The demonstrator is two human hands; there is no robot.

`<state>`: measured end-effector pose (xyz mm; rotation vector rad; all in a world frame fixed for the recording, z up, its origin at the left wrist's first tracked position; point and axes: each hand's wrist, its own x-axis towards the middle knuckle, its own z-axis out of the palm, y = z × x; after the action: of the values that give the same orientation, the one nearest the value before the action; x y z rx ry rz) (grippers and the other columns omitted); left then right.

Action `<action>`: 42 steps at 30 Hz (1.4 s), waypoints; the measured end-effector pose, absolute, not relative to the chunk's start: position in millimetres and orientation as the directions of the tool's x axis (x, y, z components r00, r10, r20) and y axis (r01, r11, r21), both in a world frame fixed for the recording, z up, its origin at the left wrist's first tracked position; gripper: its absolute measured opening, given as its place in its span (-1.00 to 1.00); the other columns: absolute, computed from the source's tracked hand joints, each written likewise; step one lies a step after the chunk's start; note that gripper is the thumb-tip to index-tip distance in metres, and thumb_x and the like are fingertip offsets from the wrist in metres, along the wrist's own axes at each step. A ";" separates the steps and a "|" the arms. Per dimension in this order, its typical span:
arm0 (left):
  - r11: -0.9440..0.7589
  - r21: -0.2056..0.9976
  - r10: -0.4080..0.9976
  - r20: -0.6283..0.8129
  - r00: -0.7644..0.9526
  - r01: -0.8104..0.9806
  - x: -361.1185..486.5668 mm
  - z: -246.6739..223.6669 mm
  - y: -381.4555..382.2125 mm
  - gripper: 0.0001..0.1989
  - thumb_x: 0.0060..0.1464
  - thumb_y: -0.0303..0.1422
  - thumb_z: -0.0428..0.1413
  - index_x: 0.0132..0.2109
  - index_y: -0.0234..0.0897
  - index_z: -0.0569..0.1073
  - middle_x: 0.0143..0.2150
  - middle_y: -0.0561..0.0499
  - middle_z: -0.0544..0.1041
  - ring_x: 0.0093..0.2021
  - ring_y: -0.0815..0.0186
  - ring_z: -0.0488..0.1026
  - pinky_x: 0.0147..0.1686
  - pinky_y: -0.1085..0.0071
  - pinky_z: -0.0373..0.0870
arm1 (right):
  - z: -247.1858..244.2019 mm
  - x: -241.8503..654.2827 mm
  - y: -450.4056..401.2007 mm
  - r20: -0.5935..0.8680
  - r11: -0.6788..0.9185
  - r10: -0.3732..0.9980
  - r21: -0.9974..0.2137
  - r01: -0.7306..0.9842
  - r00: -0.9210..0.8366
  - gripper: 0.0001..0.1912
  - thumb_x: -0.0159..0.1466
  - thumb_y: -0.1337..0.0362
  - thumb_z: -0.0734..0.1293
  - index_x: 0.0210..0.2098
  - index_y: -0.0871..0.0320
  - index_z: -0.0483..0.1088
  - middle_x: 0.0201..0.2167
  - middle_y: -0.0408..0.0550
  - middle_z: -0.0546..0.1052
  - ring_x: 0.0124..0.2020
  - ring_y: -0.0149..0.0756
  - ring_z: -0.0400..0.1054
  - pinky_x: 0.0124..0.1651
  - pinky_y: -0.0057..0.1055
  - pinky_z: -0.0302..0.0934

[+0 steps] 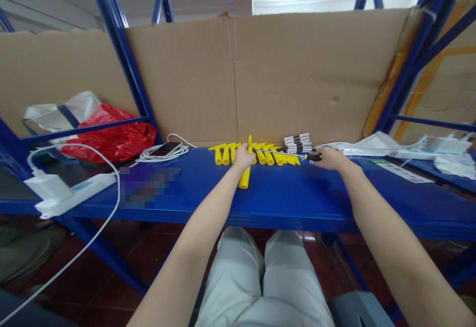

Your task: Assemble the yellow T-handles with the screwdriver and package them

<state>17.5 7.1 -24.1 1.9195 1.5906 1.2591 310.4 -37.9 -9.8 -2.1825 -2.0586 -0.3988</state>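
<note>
My left hand (244,157) is closed around a yellow T-shaped piece (244,179), whose tube end points toward me over the blue shelf (208,188). My right hand (329,158) grips the black handle of a screwdriver (312,157). Its thin metal shaft runs left to the yellow piece; whether the tip touches it is too small to tell. Behind and on both sides of my left hand lie several similar yellow pieces (225,154) in a row. White sticks with dark bands (298,143) are stacked at the back, left of my right hand.
A coiled white cable (163,153) and phone lie left, near a red bag (111,133) and a power strip (80,193). White plastic (375,144) and a printed sheet (401,170) lie right. Cardboard (278,79) stands behind; blue posts flank it.
</note>
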 end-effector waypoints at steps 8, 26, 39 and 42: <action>-0.315 0.702 0.908 0.419 -0.012 0.638 17.2 -23.2 7.2 -0.79 -0.05 -0.57 0.10 -0.21 -0.32 0.43 -0.18 -0.09 0.60 -0.16 0.25 0.54 -0.21 0.44 0.41 | -9.9 309.7 -41.8 0.284 -0.078 0.957 0.067 0.995 0.056 -0.73 0.08 0.21 0.34 -0.21 0.12 0.43 -0.30 0.09 0.59 -0.24 -0.07 0.47 -0.31 -0.34 0.21; -0.292 0.715 0.916 0.399 -0.028 0.635 18.0 -19.7 1.3 -0.79 -0.03 -0.57 0.10 -0.19 -0.33 0.45 -0.15 -0.14 0.60 -0.14 0.19 0.56 -0.18 0.40 0.44 | -8.0 306.3 -41.1 0.250 -0.075 0.967 0.100 0.992 0.048 -0.76 0.08 0.19 0.32 -0.27 0.10 0.46 -0.26 0.08 0.59 -0.15 -0.01 0.46 -0.22 -0.28 0.23; -0.302 0.712 0.911 0.412 -0.029 0.635 18.1 -23.2 6.3 -0.76 -0.02 -0.57 0.09 -0.15 -0.35 0.44 -0.14 -0.14 0.59 -0.16 0.23 0.55 -0.20 0.42 0.42 | -6.3 305.8 -42.6 0.209 -0.023 0.978 0.032 0.999 0.015 -0.74 0.10 0.21 0.29 -0.24 0.13 0.48 -0.28 0.05 0.60 -0.24 -0.12 0.48 -0.32 -0.39 0.20; -0.311 0.713 0.908 0.418 -0.026 0.629 17.5 -24.3 7.7 -0.78 -0.03 -0.57 0.10 -0.18 -0.34 0.43 -0.16 -0.12 0.59 -0.17 0.24 0.54 -0.20 0.42 0.42 | -4.3 303.6 -43.9 0.180 -0.050 0.983 0.022 0.998 0.046 -0.73 0.13 0.21 0.25 -0.25 0.15 0.50 -0.28 0.08 0.60 -0.22 -0.09 0.48 -0.30 -0.36 0.21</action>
<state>17.5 7.7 -24.3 1.9430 1.6159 1.2571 303.6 -43.9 -4.3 -2.1901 -2.0865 -0.2221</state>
